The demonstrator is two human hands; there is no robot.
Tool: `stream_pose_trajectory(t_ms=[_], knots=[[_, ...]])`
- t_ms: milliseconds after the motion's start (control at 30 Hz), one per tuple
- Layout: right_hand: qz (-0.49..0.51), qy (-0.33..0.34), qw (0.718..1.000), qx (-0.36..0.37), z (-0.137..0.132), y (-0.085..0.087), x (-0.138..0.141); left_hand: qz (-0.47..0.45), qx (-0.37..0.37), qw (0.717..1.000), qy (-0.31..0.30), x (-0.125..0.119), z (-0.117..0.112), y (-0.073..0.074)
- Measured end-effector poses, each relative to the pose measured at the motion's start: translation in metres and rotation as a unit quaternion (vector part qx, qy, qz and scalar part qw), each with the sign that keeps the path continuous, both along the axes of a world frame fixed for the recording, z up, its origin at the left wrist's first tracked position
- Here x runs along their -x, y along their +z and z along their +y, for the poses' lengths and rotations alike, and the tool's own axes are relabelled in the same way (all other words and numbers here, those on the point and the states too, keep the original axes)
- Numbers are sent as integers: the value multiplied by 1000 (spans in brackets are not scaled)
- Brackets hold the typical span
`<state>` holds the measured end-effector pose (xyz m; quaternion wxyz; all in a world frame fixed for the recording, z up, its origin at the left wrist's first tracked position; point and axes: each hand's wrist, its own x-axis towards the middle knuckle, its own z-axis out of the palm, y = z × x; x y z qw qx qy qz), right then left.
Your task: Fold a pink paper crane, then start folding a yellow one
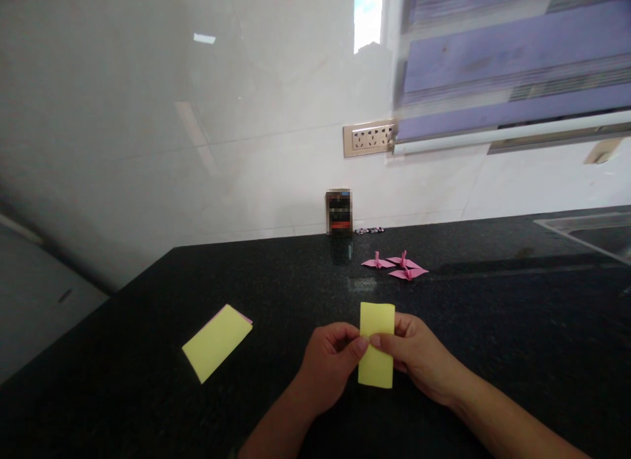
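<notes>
A yellow sheet of paper (376,370), a narrow upright rectangle, is held between my two hands above the dark counter. My left hand (330,360) pinches its left edge, the thumb lying on the front face. From the other side my right hand (417,350) grips the right edge, its thumb also on the front and its fingers behind the paper. The two thumb tips almost meet near the middle of the sheet. Beyond my hands sit pink paper cranes (407,273), grouped close together.
Loose yellow paper (217,344) with a pink edge showing beneath lies to the left on the black counter (148,301). A phone-like object (339,212), blurred out, leans against the wall beside a beaded strip (369,231). Wall sockets (369,138) and a purple blind (513,64) are above.
</notes>
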<state>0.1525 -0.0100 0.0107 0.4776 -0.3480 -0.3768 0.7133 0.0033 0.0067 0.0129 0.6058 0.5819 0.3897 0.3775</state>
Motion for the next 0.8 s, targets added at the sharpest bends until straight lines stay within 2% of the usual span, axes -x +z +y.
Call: stream_pose_trajectory(t_ms=[333, 467, 600, 800], knots=[[-27, 2, 999, -34, 3, -6, 1, 5, -5, 998, 64, -2, -1, -1], [17, 34, 999, -11, 0, -2, 0, -49, 51, 997, 29, -3, -1, -1], [33, 56, 998, 2, -1, 1, 0, -135, 111, 984, -21, -5, -2, -1], [-3, 64, 998, 2, -1, 0, 0, -174, 127, 976, -41, -5, -4, -2]])
